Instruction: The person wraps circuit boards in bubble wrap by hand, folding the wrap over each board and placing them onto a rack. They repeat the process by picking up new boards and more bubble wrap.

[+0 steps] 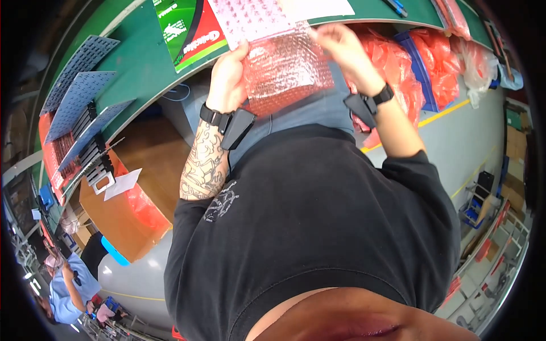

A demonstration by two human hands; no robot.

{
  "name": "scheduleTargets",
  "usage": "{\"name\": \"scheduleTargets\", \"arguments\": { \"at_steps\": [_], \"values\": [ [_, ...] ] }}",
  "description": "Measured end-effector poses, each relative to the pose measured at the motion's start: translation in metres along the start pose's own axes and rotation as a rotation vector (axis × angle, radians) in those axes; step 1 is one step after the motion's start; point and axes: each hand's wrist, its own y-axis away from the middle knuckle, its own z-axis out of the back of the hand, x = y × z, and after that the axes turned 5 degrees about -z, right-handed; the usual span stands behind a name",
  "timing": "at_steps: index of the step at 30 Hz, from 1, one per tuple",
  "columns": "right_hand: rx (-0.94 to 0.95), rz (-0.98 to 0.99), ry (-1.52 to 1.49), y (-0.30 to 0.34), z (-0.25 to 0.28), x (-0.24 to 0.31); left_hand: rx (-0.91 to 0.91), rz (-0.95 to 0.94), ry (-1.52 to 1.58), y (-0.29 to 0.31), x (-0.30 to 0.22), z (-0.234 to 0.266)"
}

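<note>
A reddish, see-through bubble-wrap bag [289, 71] is held up in front of my body, at the near edge of the green table. My left hand [230, 78] grips its left side, with the thumb at the upper left corner. At the upper right corner, the fingers of my right hand [344, 50] are pinched on the bag's edge; they are slightly blurred. Just beyond the bag lies a sheet with red printed marks [250, 20]. Left of that sheet is a green and red printed package [190, 31]. Whether anything lies inside the bag, I cannot tell.
Blue perforated panels [82, 99] stand on the green table [136, 62] at left, above a cardboard box [125, 216]. Red plastic bags [392, 68] and a blue bin [421, 71] sit under the table at right. A person in light blue [71, 287] is at far lower left.
</note>
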Motion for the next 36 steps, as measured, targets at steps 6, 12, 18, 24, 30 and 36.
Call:
{"name": "scheduleTargets", "arguments": {
  "at_steps": [6,12,18,24,30,36],
  "values": [
    [0.188,-0.1,-0.414,0.001,-0.019,0.001,-0.014,-0.024,-0.055,0.002,-0.003,-0.006],
    [0.291,-0.068,-0.353,-0.016,-0.018,-0.003,0.088,0.144,0.046,0.006,-0.005,0.017],
    [0.376,-0.086,-0.423,-0.015,-0.021,0.008,0.047,0.025,0.248,-0.001,0.001,0.009],
    [0.184,0.003,-0.477,-0.007,-0.034,0.037,-0.016,0.052,0.278,0.006,0.009,-0.006],
    [0.1,0.191,-0.041,-0.015,-0.003,0.074,-0.063,-0.379,-0.569,0.018,-0.066,0.009],
    [-0.074,0.585,0.611,-0.003,-0.005,0.129,-0.137,-0.911,-0.435,-0.06,-0.181,-0.016]
  ]
}}
